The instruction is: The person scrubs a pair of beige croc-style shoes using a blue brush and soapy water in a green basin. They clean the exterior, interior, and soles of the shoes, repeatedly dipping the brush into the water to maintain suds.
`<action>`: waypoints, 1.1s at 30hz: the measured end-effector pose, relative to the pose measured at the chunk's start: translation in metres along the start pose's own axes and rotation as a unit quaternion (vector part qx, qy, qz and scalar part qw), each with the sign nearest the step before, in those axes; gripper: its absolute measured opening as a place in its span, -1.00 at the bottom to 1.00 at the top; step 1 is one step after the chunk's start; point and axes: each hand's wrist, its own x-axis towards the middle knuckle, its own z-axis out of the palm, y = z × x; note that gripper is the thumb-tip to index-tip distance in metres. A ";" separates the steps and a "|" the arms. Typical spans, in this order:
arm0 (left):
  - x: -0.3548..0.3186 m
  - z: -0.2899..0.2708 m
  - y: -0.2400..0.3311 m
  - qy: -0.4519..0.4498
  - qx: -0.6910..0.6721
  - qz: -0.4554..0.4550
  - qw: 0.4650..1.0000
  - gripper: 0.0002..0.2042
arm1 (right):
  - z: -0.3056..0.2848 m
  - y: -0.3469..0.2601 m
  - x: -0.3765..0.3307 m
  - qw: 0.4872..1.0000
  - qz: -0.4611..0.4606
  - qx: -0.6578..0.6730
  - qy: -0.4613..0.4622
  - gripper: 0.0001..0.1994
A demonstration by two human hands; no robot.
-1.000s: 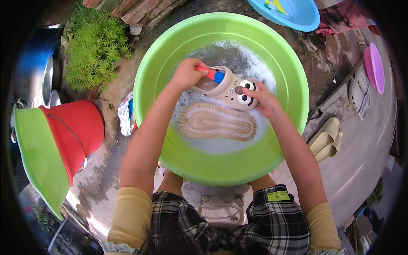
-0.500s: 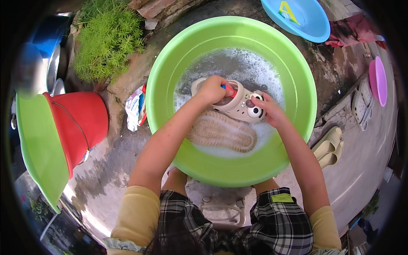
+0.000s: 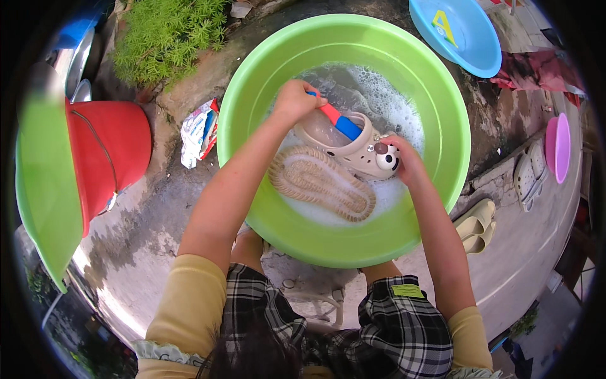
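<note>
My left hand (image 3: 297, 101) is closed round the end of a red and blue brush (image 3: 334, 116). The brush's blue end reaches into the opening of a beige clog (image 3: 362, 161) with a cartoon-eye charm on its toe; any bristles are hidden. At that toe, my right hand (image 3: 409, 163) grips the clog, thumb by the charm. A second shoe (image 3: 323, 183) lies beside it, ridged tan sole up, in the foamy water (image 3: 391, 101). Both shoes are inside a large green basin (image 3: 456, 145) in front of my knees.
To the left stand a red bucket (image 3: 120, 151) and a green basin on its side (image 3: 47, 183). A plastic packet (image 3: 199, 134) lies by the washing basin. On the right are tan slippers (image 3: 476, 226), pale clogs (image 3: 529, 177) and a pink basin (image 3: 558, 148). A blue basin (image 3: 467, 38) sits far right.
My left hand has drawn up and back from the clog's opening, so more of the brush shows. My right hand stays on the toe. The whole view has shifted slightly.
</note>
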 end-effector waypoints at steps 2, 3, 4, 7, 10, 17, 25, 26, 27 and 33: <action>-0.015 0.028 0.000 0.008 0.104 0.055 0.993 -0.83 | 0.004 0.003 0.007 1.000 0.019 0.024 -0.003 -0.65; -0.023 0.053 -0.017 -0.001 0.158 0.113 0.981 -0.83 | 0.011 0.005 0.011 0.999 0.014 0.022 -0.020 -0.66; -0.032 0.065 -0.013 -0.017 0.208 0.173 0.963 -0.82 | 0.005 0.008 0.010 0.999 0.010 0.021 -0.028 -0.68; -0.024 0.049 0.006 -0.104 0.141 0.099 0.980 -0.82 | -0.002 0.007 0.007 0.999 0.019 0.017 -0.043 -0.73; 0.004 0.008 0.006 -0.071 -0.001 -0.026 0.997 -0.83 | -0.001 0.006 0.012 0.999 0.002 0.024 -0.027 -0.75; -0.032 0.063 0.010 -0.106 0.130 0.056 0.984 -0.86 | 0.004 0.014 0.010 0.998 -0.022 0.054 -0.020 -0.56; -0.008 -0.008 0.005 -0.016 0.072 0.016 0.997 -0.84 | 0.010 -0.003 0.005 0.986 -0.153 -0.036 0.056 -0.46; -0.024 0.006 0.015 -0.032 0.122 0.068 0.990 -0.79 | 0.010 0.001 0.009 0.981 -0.177 -0.058 0.059 -0.45; -0.028 0.028 -0.003 -0.023 0.139 0.164 0.976 -0.78 | 0.017 0.007 0.014 0.975 -0.201 -0.081 0.053 -0.45; -0.036 0.042 -0.003 -0.082 0.153 0.142 0.975 -0.78 | -0.002 -0.014 -0.001 0.961 -0.221 -0.141 0.090 -0.46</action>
